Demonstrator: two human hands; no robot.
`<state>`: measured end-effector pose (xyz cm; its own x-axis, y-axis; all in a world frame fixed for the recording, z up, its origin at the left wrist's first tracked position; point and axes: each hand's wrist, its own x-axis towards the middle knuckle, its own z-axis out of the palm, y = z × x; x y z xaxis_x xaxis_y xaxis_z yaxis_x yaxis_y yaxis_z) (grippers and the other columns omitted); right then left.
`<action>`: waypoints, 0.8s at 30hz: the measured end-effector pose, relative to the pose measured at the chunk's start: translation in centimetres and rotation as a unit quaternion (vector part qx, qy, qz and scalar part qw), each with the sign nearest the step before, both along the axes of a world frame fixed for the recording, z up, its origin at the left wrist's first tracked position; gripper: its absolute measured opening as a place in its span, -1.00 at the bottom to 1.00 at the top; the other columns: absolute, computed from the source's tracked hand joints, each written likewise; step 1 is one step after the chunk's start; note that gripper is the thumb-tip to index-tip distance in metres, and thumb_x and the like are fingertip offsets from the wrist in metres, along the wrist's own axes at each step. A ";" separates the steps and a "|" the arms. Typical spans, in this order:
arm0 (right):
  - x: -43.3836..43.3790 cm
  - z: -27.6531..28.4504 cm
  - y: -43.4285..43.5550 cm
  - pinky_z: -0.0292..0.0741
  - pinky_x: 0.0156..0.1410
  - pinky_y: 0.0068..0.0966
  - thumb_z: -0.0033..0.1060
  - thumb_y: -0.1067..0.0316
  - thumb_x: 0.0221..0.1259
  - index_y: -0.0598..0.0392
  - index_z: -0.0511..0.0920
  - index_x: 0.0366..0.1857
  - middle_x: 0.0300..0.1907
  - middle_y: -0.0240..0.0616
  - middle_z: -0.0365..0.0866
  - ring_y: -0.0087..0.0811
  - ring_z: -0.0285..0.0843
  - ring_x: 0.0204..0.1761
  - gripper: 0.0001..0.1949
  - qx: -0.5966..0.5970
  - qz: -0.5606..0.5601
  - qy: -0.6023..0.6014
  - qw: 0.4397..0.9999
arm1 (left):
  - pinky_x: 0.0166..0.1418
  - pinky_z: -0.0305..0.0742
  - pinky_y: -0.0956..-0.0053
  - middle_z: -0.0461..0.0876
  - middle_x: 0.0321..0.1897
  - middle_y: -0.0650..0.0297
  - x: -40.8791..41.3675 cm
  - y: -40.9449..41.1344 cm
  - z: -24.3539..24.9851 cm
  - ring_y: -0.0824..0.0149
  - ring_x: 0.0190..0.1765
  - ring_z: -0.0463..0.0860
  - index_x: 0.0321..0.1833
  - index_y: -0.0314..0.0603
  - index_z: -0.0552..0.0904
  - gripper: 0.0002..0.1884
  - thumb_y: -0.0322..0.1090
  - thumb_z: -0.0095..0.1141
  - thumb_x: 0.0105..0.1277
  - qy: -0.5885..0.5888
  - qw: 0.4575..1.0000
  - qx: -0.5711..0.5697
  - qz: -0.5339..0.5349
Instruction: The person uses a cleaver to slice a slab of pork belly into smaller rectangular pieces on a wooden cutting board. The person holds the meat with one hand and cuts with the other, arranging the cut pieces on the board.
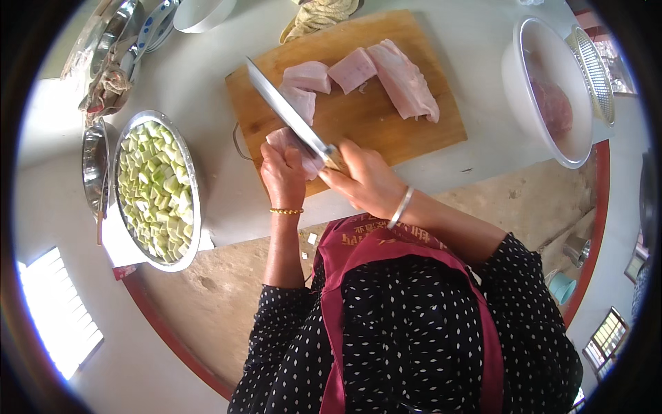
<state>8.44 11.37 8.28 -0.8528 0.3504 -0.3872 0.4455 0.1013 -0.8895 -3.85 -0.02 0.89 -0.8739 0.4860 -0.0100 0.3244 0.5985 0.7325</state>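
My right hand (366, 178) grips the handle of a large kitchen knife (287, 110), whose blade points up and left over the wooden cutting board (351, 129). Under and beside the blade, my left hand (283, 176) holds a piece of pale raw meat (282, 137) near the board's lower left edge. Just beyond the blade lies a cut of meat (301, 103), with another chunk (307, 76) touching or close to it. A squarer block (353, 70) and a long slab of meat (403, 80) rest farther right on the board.
On the left stands a metal basin of chopped green vegetable (194, 207), beside a steel bowl (94, 171) and a crumpled cloth (111, 88). A white basin (509, 77) holding meat and a perforated basket (595, 72) are at right. A yellowish towel (323, 18) lies behind the board.
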 end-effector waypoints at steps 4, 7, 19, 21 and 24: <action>4.9 0.5 -0.2 0.41 -0.31 -0.11 0.16 0.17 0.24 0.28 0.33 -0.30 -0.45 0.18 0.53 0.16 0.53 -0.36 -0.66 0.015 0.012 0.065 0.998 | -0.35 0.43 0.08 0.53 -0.57 -0.16 0.0 -0.1 -0.6 -0.18 -0.47 0.54 -0.30 -0.43 0.31 -0.78 -0.35 -0.04 0.24 0.031 0.999 0.003 0.008; 3.1 -0.6 -1.2 0.41 -0.29 -0.09 0.15 0.17 0.24 0.29 0.33 -0.28 -0.45 0.18 0.52 0.19 0.52 -0.35 -0.65 0.063 0.012 0.017 0.998 | -0.33 0.44 0.12 0.52 -0.54 -0.15 0.0 -0.1 -0.1 -0.11 -0.47 0.53 -0.33 -0.43 0.33 -0.76 -0.32 -0.04 0.25 -0.026 1.000 0.014 0.000; 5.0 1.1 0.9 0.27 -0.64 -0.57 0.11 0.19 0.31 0.21 0.35 -0.31 -0.60 -0.35 0.42 -0.58 0.32 -0.74 -0.72 -0.146 -0.064 0.058 0.986 | -0.54 0.42 0.45 0.50 -0.56 0.16 -1.0 -1.4 -3.0 0.42 -0.54 0.45 -0.39 -0.38 0.37 -0.73 -0.27 0.04 0.30 -0.062 0.994 0.080 0.049; 6.4 1.4 0.6 0.29 -0.61 -0.54 0.13 0.18 0.30 0.22 0.35 -0.31 -0.63 -0.32 0.43 -0.56 0.33 -0.72 -0.70 -0.108 -0.035 0.044 0.993 | -0.55 0.43 0.45 0.50 -0.56 0.15 -1.0 -1.4 -3.1 0.41 -0.54 0.47 -0.39 -0.38 0.36 -0.73 -0.27 0.04 0.29 -0.051 0.994 0.084 0.046; 7.4 1.4 0.1 0.29 -0.53 -0.55 0.14 0.24 0.29 0.25 0.38 -0.19 -0.63 -0.34 0.42 -0.59 0.34 -0.66 -0.72 -0.046 -0.004 0.037 0.998 | -0.53 0.45 0.44 0.51 -0.55 0.14 -0.9 -1.3 -3.4 0.39 -0.55 0.48 -0.38 -0.37 0.36 -0.73 -0.28 0.05 0.29 -0.037 0.994 0.098 0.045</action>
<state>15.80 11.50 9.64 -0.8770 0.3237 -0.3552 0.3796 0.0136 -0.9250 -4.73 -1.37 -2.48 -0.9140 0.4056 0.0110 0.2173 0.4663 0.8575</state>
